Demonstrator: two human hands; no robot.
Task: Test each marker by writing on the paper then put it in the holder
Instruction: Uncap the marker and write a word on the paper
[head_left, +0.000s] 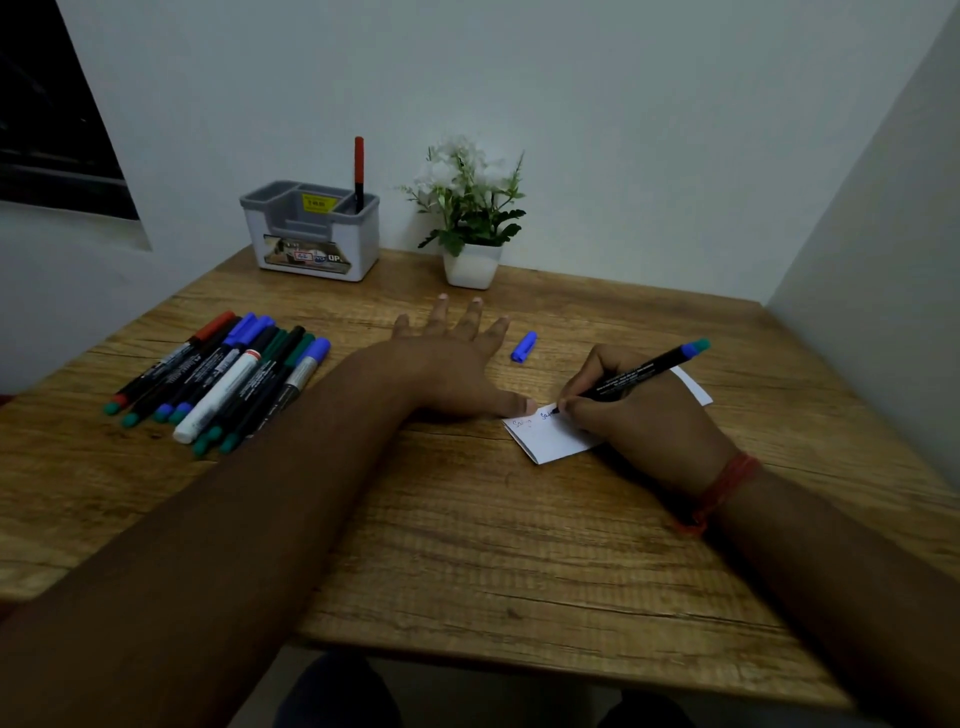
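My right hand (644, 415) grips a black marker (641, 371) with a blue and green end, its tip touching the small white paper (550, 441), which bears two written words. My left hand (457, 358) lies flat on the table with fingers spread, the thumb pressing the paper's left corner. A blue cap (523, 347) lies loose between the hands. Several capped markers (223, 376) lie in a row at the left. The grey and white holder (311, 234) stands at the back with one red marker (358, 174) upright in it.
A white pot with a green plant (470, 208) stands beside the holder at the back. The wooden table (467, 545) meets walls at the back and right. A dark window is at upper left. A red thread band circles my right wrist.
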